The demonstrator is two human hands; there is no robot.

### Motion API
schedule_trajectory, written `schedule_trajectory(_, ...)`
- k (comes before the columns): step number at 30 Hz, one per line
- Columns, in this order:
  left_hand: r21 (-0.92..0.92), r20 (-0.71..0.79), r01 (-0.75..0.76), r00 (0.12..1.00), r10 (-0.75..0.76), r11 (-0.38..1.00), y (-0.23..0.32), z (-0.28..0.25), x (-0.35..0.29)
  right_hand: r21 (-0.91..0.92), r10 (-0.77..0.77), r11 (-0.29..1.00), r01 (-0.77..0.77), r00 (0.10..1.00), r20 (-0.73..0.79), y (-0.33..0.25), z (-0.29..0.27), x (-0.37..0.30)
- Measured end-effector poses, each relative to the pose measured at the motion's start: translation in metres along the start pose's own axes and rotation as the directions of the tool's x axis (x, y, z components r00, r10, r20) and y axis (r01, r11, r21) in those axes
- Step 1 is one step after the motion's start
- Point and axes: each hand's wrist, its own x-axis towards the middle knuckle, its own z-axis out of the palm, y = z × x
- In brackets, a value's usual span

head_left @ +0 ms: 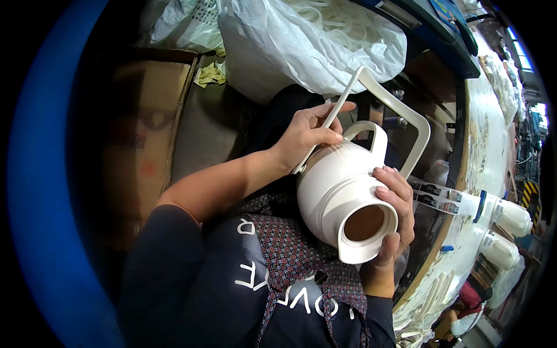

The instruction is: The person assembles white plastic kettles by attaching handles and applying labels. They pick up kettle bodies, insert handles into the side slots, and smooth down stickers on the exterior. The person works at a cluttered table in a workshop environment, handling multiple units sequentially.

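Note:
I hold a cream-white plastic jug (325, 180) in front of my body, tilted so that its round open mouth faces me. A long bent carrying handle (400, 107) rises from its sides. Pinched around one arm of that handle, near where it joins the jug, is my left hand (310, 130). A smaller looped grip (380, 142) stands out from the jug's far side. My right hand (400, 209) wraps the jug's neck by the mouth, its thumb near the rim. Part of the jug's underside is hidden.
A large white sack (249, 55) of clear ring-like parts stands ahead. A cardboard box (145, 145) is at the left. On the worn workbench (487, 116) at right are a label strip (438, 197), more white jugs (499, 249) and loose handles (432, 301). A person (467, 313) sits beyond.

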Motion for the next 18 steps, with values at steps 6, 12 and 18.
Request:
schedule_trajectory(6, 0.043, 0.005, -0.024, 1.000, 0.023, 0.999, -0.008, 0.003, -0.005, -0.020, -0.091, 0.996, 0.091, 0.996, 0.002, 0.000, 0.002, -0.013)
schedule_trajectory(12, 0.369, 0.523, -0.819, 0.573, 0.631, 0.439, 0.002, 0.037, -0.028, -0.031, -0.194, 0.981, 0.192, 0.976, -0.104, -0.010, -0.013, -0.051)
schedule_trajectory(18, 0.624, 0.376, -0.372, 0.914, 0.153, 0.687, 0.021, 0.014, -0.030, -0.232, -0.544, 0.838, 0.494, 0.785, -0.295, -0.010, -0.002, -0.064)
